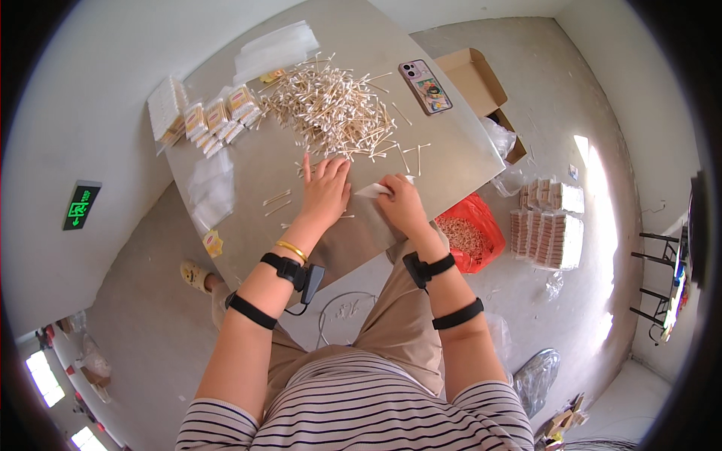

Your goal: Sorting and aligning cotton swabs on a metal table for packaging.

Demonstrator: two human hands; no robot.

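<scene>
**Right hand pinches a sleeve beside the swab pile**

Clock positions are taken from the middle of the swab pile point(331, 105), which sits on the far half of the desk point(459, 154).

The left hand point(326, 197) is at 6 o'clock, palm down, its grip loosely spread, with fingertips at the pile's near fringe. The right hand point(402, 204) is at 5 o'clock, its grip pinching a white sleeve point(370, 191) between thumb and fingers; one end of the sleeve points toward the left hand. The gap between the hands is narrow.

The right forearm crosses the desk's near edge. Beyond that edge, between 4 and 5 o'clock, a red bag point(492, 240) stands on the floor point(602, 301).

Bare metal opens at 4 o'clock, out to the desk's corner, with stray swabs point(411, 158) on the pile side of it. The phone point(426, 87) lies just before 3 o'clock, near the right edge. More bare metal runs from 6 to 7 o'clock, crossed by a few loose swabs.

The left side is tighter: packs point(218, 116) crowd 9 o'clock, flat sleeves point(210, 188) lie along the edge at 8, and a yellow card point(213, 243) sits at the rim at 7.
</scene>
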